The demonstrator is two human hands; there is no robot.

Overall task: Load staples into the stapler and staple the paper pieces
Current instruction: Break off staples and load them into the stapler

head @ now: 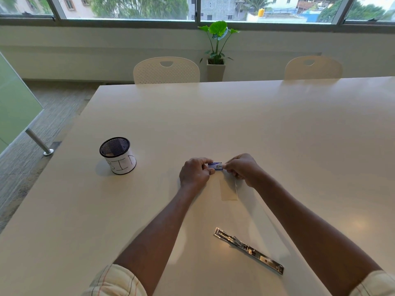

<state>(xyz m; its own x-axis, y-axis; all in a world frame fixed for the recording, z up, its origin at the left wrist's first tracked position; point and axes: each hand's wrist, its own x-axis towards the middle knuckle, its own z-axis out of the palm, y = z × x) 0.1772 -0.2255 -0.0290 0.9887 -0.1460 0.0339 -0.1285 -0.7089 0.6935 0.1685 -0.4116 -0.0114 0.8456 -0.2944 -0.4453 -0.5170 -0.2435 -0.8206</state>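
As it lies unfolded, stapler (pixel 249 251) gleams silver.

Soft window daylight, tabletop glare, wide-angle distortion

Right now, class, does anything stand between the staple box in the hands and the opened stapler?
Nothing blocks the way. The left hand and right hand pinch the staple box; between it and the stapler lie only the flat paper pieces on the table. The mesh cup stands off left.
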